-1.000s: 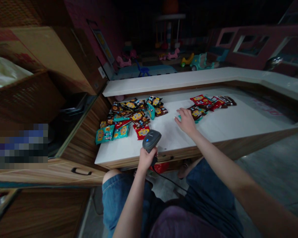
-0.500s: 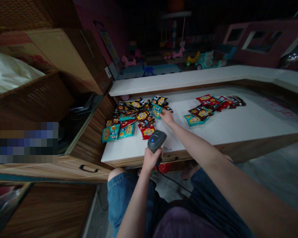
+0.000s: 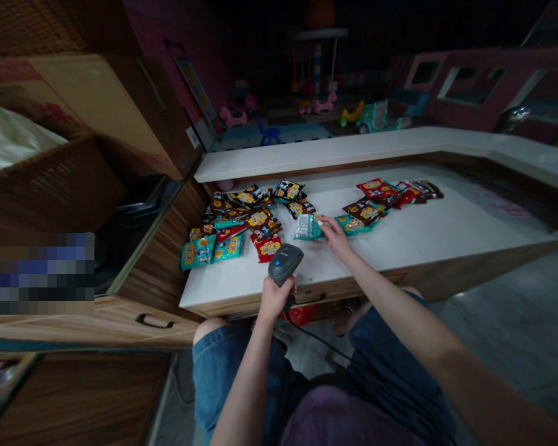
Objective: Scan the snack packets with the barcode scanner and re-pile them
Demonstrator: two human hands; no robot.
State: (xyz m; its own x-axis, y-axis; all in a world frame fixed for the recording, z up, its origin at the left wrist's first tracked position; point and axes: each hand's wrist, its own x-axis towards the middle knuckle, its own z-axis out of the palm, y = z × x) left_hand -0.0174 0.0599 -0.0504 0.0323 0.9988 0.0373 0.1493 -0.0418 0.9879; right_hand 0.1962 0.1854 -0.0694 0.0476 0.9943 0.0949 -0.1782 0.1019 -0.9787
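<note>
A teal snack packet [image 3: 308,227] is pinched at its right edge by the right hand [image 3: 335,236], fingers closed on it, and held just above the white desk [image 3: 418,232], between the two groups of packets. Just nearer the person, the left hand [image 3: 274,298] is wrapped around the grip of a grey barcode scanner [image 3: 284,262], whose head is tilted toward the held packet. A dark cable [image 3: 317,339] hangs from the scanner's base down past the person's knees.

Left of the held packet lies a loose heap of snack packets [image 3: 240,217] in teal, red and brown, overlapping one another. To the right, a smaller row of packets [image 3: 388,197] stretches toward the far side of the desk; its nearest teal packet lies just beside the right hand. A raised white ledge [image 3: 353,147] borders the desk behind them. A cardboard box [image 3: 97,105] stands at far left.
</note>
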